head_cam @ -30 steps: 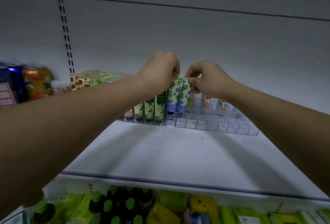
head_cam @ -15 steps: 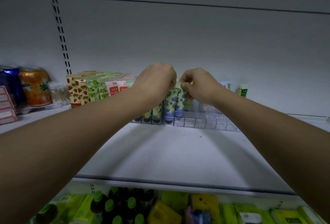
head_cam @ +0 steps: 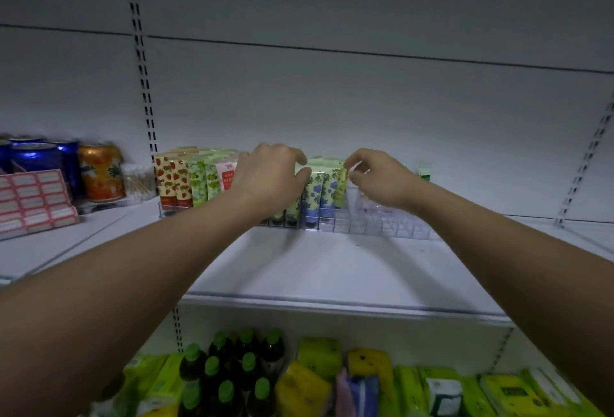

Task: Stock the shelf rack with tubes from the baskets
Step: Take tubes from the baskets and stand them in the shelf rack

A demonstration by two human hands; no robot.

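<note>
Head view, near to far: below my forearms, the lower shelf carries green-capped bottles (head_cam: 232, 370) and yellow-green packets (head_cam: 319, 355). Beyond it, on the white shelf (head_cam: 332, 270), stands the clear compartmented rack (head_cam: 382, 225), filled at its left, with vacant cells to the right. My left hand (head_cam: 269, 177) rests over the tops of the standing tubes, fingers loosely curved; whether they grip any tube I cannot tell. My right hand (head_cam: 378, 177) pinches the top edge of the yellow-green tube (head_cam: 341, 185), which stands just right of the blue-flowered tubes (head_cam: 320, 190). That tube's long axis runs upright, leaning slightly, cap down toward the rack. The right hand is the nearer to it. Judgement: the tube needs seating straight down into its cell. Behind to the left stand patterned cartons (head_cam: 186, 180) and cans (head_cam: 99, 170).
</note>
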